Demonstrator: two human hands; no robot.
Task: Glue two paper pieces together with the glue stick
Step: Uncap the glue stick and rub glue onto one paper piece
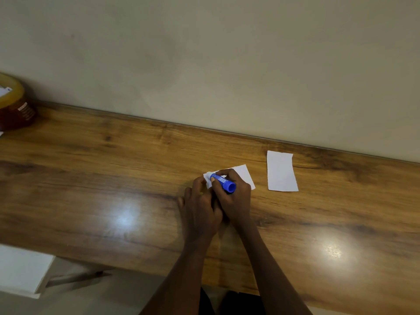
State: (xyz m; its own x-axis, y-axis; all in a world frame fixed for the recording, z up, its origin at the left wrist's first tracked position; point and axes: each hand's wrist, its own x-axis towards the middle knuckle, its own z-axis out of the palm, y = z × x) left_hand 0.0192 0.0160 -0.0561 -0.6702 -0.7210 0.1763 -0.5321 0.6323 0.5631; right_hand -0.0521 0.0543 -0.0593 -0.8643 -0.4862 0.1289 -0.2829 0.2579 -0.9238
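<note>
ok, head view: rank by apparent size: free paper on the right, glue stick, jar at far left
1. Free paper
2. Jar, cropped by the frame edge, so its rank against the paper is unsure
3. Glue stick, partly hidden by the right hand

On the table, which stands against the wall, one paper piece lies near the middle, and the second paper piece lies just beside it to the right, apart from it and closer to the wall. The right hand rests on the first piece with the glue stick tilted, its tip down on the left end of this piece, and the left hand lies to the left, touching the right one. A jar stands far to the left at the wall.
</note>
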